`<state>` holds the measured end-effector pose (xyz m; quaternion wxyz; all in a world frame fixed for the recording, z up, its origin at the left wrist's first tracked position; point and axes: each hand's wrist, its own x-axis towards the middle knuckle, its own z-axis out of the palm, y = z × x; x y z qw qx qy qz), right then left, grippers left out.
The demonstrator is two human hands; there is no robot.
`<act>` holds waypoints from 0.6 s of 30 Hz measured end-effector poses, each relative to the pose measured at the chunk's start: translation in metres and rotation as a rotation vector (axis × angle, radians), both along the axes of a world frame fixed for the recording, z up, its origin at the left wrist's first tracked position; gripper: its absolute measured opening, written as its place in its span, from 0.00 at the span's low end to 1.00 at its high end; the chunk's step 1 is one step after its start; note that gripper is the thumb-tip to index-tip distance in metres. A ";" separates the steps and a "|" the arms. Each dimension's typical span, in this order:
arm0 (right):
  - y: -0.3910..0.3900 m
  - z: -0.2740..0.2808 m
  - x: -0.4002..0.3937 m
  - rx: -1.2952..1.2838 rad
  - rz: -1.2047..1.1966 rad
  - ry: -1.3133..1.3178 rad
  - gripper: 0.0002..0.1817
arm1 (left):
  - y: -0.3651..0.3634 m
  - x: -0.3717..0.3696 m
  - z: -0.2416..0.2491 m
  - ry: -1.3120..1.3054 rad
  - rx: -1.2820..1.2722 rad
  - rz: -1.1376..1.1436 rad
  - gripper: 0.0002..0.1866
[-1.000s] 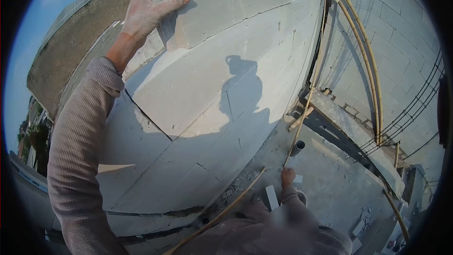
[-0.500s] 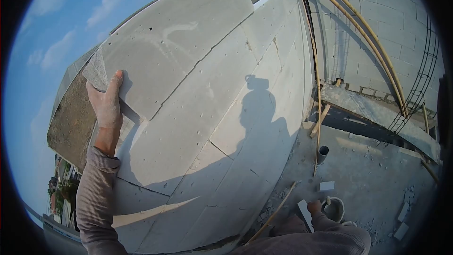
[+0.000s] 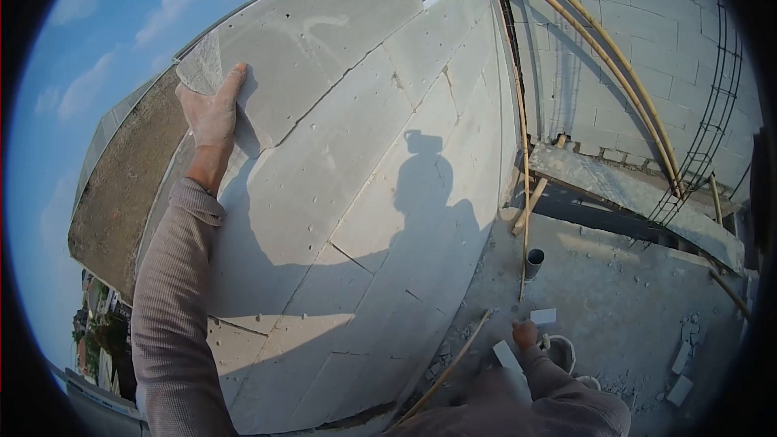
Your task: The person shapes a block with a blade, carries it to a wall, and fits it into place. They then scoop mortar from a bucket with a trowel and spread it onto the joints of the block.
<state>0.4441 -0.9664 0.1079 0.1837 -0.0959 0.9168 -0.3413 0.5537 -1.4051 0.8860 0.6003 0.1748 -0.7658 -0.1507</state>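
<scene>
My left hand grips the left end of a large pale block on top of the block wall, with the thumb on its face and the fingers behind it. That end of the block is rough and broken. Low in the view, my right hand hangs near the floor beside a bucket and a pale block piece. Its fingers are too small and hidden to make out.
A grey pipe stands up from the concrete floor. Bamboo poles and a rebar cage lean at the right, near a concrete beam. Rubble lies at the lower right.
The block under my left hand has shifted left along the wall top and its left end sits closer to the wall's joint line. My view has moved slightly right.
</scene>
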 end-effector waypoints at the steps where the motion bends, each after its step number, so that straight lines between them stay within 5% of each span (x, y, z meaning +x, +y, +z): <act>1: 0.008 -0.005 0.006 -0.012 0.000 0.038 0.27 | -0.002 -0.007 0.001 0.004 0.007 -0.002 0.45; 7: 0.061 -0.010 0.042 0.009 -0.075 -0.016 0.28 | -0.024 -0.036 0.001 0.003 -0.019 0.102 0.50; 9: 0.078 0.002 0.050 0.038 -0.115 -0.079 0.28 | -0.033 -0.037 -0.001 0.028 -0.044 0.038 0.40; 18: 0.143 -0.001 0.064 0.112 -0.203 -0.174 0.28 | -0.025 -0.017 0.009 -0.148 0.036 -0.050 0.39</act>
